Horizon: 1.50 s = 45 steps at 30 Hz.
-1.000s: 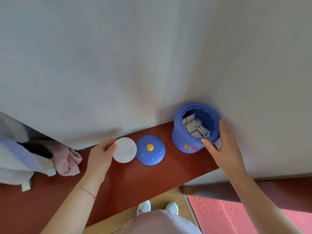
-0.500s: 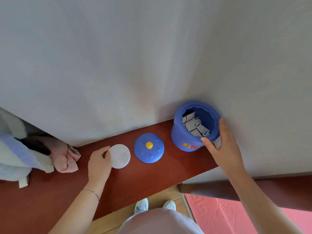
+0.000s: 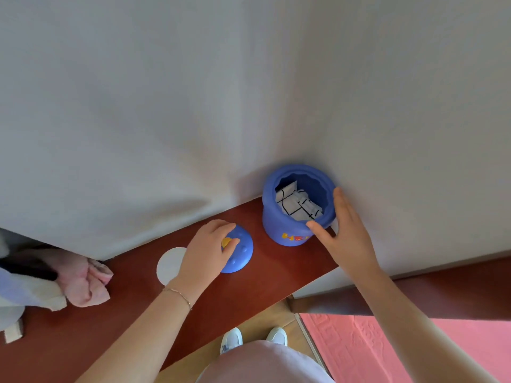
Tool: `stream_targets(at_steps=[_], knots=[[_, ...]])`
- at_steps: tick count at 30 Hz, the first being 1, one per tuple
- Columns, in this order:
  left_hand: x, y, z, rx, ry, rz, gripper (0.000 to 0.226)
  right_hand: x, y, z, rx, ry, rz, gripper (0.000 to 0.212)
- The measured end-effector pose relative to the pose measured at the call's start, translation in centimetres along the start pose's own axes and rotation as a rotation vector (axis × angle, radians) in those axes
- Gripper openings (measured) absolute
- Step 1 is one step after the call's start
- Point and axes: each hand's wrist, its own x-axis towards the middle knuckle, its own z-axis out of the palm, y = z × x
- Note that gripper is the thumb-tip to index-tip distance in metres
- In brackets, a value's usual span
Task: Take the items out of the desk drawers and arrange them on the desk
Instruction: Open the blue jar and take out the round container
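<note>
A blue jar (image 3: 282, 228) stands open on the red-brown desk (image 3: 249, 294) against the white wall, with folded white paper marked in black lines inside. My right hand (image 3: 343, 233) holds the jar's right side, thumb on the front rim and fingers along the far side. The blue domed lid (image 3: 240, 252) with a yellow knob lies left of the jar. My left hand (image 3: 210, 250) covers the lid's left part, with its fingers curled over it and the thumb at the knob. A white round disc (image 3: 168, 265) lies flat just left of that hand.
Pink and white cloth (image 3: 85, 280) is piled at the desk's left end. The desk top is a narrow strip along the wall. Below its front edge are wooden floor, my white shoes (image 3: 232, 340) and a pink mat (image 3: 387, 346) at the lower right.
My left hand has let go of the white disc and moved right onto the blue lid. My right hand has stayed on the jar.
</note>
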Motion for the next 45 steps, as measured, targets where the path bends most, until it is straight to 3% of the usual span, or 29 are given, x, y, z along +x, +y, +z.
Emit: stream_targets(at_steps=[6,13,16,19,23,26,33,45], knots=[[0.5,-0.6,1.9,0.143,-0.082,0.153,0.033,0.1,0.2,0.1,-0.002,0.009,-0.006,0.087],[0.3,-1.6,1.9,0.095,-0.096,0.172,0.030,0.0,0.2,0.0,0.007,0.018,-0.016,0.088],[0.7,-1.3,0.7,0.090,-0.013,0.165,0.016,0.0,0.2,-0.1,-0.005,0.014,-0.021,0.087],[1.5,0.6,-1.6,0.065,0.114,0.240,0.035,-0.1,0.0,-0.1,0.008,0.025,-0.025,0.087],[2.9,5.0,-4.2,0.017,0.324,0.342,0.033,-0.1,0.0,-0.1,0.018,0.030,-0.031,0.086],[4.8,7.7,-4.4,-0.016,0.375,0.423,0.030,-0.1,0.2,-0.2,0.018,0.032,-0.040,0.086],[9.3,12.6,-2.1,0.036,0.214,0.615,0.030,0.3,-0.1,-0.3,0.085,0.026,-0.079,0.085],[10.0,12.4,-0.3,0.201,-0.020,0.707,0.037,0.2,0.2,0.1,0.075,0.022,-0.012,0.090]])
